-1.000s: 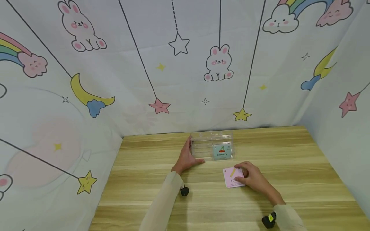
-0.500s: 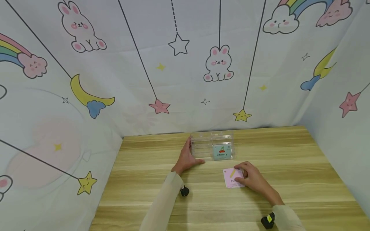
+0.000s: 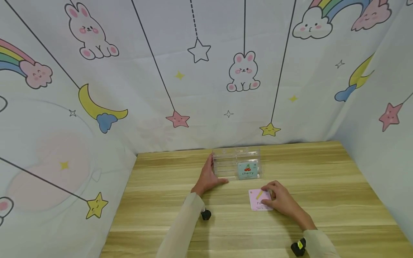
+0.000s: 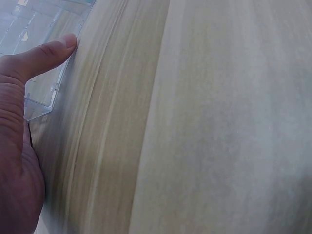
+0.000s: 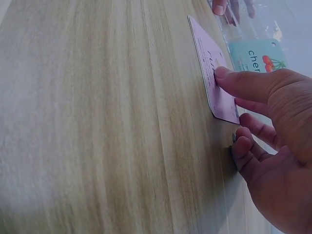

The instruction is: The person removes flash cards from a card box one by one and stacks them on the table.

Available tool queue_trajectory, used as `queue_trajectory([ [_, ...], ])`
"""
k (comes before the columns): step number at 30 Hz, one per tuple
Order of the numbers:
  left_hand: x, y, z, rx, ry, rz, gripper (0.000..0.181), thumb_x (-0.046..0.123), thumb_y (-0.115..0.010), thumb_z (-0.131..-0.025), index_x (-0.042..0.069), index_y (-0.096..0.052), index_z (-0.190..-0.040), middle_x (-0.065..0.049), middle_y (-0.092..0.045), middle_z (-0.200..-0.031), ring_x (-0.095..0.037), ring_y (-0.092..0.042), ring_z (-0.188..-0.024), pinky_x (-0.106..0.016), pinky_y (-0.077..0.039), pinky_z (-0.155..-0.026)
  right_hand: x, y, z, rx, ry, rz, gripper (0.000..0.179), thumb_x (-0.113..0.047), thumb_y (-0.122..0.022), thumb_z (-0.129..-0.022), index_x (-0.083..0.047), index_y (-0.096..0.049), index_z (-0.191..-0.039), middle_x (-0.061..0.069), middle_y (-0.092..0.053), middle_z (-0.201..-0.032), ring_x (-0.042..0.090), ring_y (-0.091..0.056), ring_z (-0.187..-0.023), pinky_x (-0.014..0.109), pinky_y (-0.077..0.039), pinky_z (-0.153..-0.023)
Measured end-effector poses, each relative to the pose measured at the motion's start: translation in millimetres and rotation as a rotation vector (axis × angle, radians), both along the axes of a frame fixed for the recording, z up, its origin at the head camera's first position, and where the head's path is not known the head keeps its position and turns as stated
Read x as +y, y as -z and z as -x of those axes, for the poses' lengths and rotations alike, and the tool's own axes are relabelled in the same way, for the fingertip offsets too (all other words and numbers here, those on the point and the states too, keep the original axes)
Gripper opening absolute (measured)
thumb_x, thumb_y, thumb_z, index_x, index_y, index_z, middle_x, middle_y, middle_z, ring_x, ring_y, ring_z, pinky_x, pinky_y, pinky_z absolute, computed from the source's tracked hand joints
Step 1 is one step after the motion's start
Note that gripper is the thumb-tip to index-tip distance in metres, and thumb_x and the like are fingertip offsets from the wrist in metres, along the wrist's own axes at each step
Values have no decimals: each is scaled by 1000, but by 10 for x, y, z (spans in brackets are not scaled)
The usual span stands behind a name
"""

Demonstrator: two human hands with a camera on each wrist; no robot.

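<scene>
A clear plastic divided box (image 3: 224, 162) stands near the back of the table. My left hand (image 3: 208, 176) holds its left front corner, fingers along the side and thumb along the front edge. In the left wrist view that thumb (image 4: 51, 54) lies against the box's edge. A teal card printed "cherry" (image 3: 247, 170) sits in the box's right front compartment. In front of the box, my right hand (image 3: 281, 199) pinches the right side of a pink card (image 3: 255, 205) with a yellow bar-shaped picture. Its word is partly covered by the thumb; only "ru" shows.
The wood-grain table (image 3: 161, 200) extends around both hands. Behind it hangs a pale cloth (image 3: 206, 89) printed with rabbits, stars and moons, and cloth also closes the left and right sides. Black wrist cameras (image 3: 205, 215) sit on both sleeves.
The pink card has turned very slightly in my right hand, its lower edge more level. My left hand, the box and the cherry card look unchanged.
</scene>
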State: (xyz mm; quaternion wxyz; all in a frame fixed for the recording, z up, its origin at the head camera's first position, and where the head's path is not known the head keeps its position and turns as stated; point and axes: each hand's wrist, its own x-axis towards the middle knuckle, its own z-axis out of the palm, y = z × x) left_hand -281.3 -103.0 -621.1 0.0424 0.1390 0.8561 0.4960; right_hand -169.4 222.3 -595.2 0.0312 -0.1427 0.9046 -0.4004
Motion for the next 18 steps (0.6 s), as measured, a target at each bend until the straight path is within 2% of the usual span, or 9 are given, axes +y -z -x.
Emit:
queue_trajectory([
  [5,-7,15,4,3,-2,9,137,27,-101,-67,13,-8,-167,-12,-23,-169,-20,-28,-154,-31,-29,-122,29,-3,18,-7,-6,-7,44,-13,-89,-83,0,-71,-122,11,-59,-112,15,-47,-76,24,-40,-64],
  [10,-15,25,4,1,-2,6,137,27,-101,-67,14,-8,-167,-11,-22,-169,-20,-27,-154,-31,-28,-122,52,-40,76,29,3,-13,45,-12,-87,-85,-1,-70,-124,9,-58,-104,13,-45,-73,25,-38,-62],
  [18,-9,18,12,14,2,1,137,27,-102,-67,11,-9,-167,-14,-23,-169,-24,-28,-154,-35,-30,-122,14,-192,260,84,-20,10,49,-14,-82,-91,-1,-64,-134,17,-64,-117,17,-51,-78,27,-44,-66],
])
